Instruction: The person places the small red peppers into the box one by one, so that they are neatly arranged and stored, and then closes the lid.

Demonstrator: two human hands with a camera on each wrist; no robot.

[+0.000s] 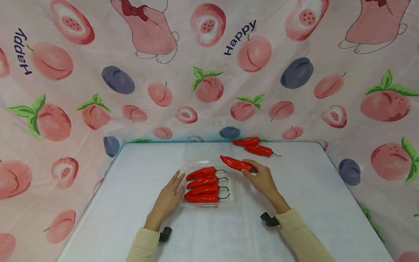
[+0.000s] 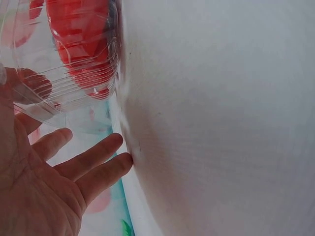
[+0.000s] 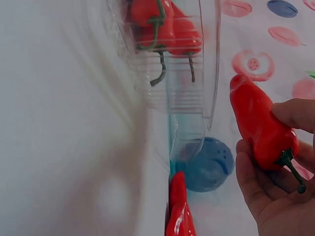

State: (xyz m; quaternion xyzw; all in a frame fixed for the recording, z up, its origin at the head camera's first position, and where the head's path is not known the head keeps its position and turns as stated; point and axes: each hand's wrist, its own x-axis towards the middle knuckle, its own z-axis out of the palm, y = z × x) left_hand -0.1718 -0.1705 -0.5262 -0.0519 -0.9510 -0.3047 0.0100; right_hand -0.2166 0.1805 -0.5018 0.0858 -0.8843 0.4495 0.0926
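Observation:
My right hand (image 1: 263,178) pinches a red chili pepper (image 1: 236,163) by its stem end, raised above the table to the right of a clear plastic box (image 1: 231,198). In the right wrist view the thumb and fingers close around that pepper (image 3: 261,123), its green stem hanging free. Inside the box several red peppers (image 1: 203,181) lie side by side, stems to the right. My left hand (image 1: 168,196) rests at the box's left side with fingers spread. In the left wrist view its fingers (image 2: 98,157) are fairly straight, some against the clear wall.
Two more red peppers (image 1: 258,150) lie at the table's back edge, right of the box's raised clear lid (image 1: 207,151). A white cloth covers the table (image 1: 131,174). Behind it hangs a fruit-patterned curtain (image 1: 183,80).

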